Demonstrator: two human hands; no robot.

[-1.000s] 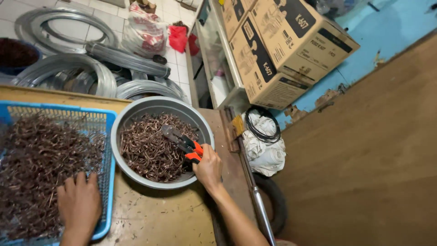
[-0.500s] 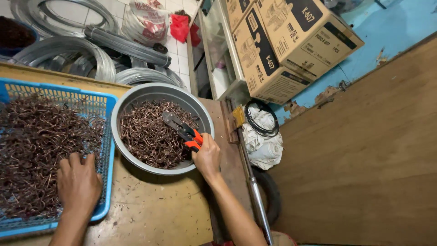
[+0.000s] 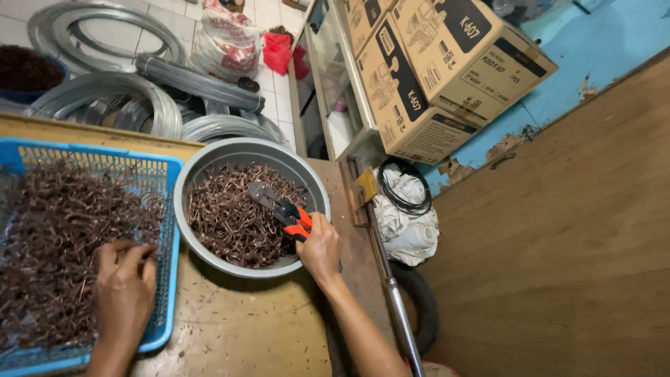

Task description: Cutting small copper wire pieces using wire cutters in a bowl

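Observation:
My right hand point(image 3: 319, 248) grips the orange handles of a pair of cutting pliers point(image 3: 278, 204), whose dark jaws lie over the brown bent wire pieces point(image 3: 227, 227) in a round grey metal bowl point(image 3: 209, 157). My left hand point(image 3: 124, 286) rests fingers-down on a heap of similar brown wire pieces point(image 3: 56, 237) inside a blue plastic basket point(image 3: 167, 209) to the left of the bowl. Whether the left fingers pinch any pieces is hidden. Bowl and basket stand on a wooden bench point(image 3: 244, 328).
Coils of grey steel wire point(image 3: 105, 98) lie on the tiled floor beyond the bench. Stacked cardboard boxes point(image 3: 433, 63) stand at the back right over a glass cabinet point(image 3: 335, 91). White cloth with a black cable loop point(image 3: 405, 202), a metal pole point(image 3: 394, 307) and a wooden wall point(image 3: 558, 230) lie to the right.
My left hand has slid back toward me over the basket's wire pieces. The right hand stays at the bowl rim with the pliers. The view has shifted slightly.

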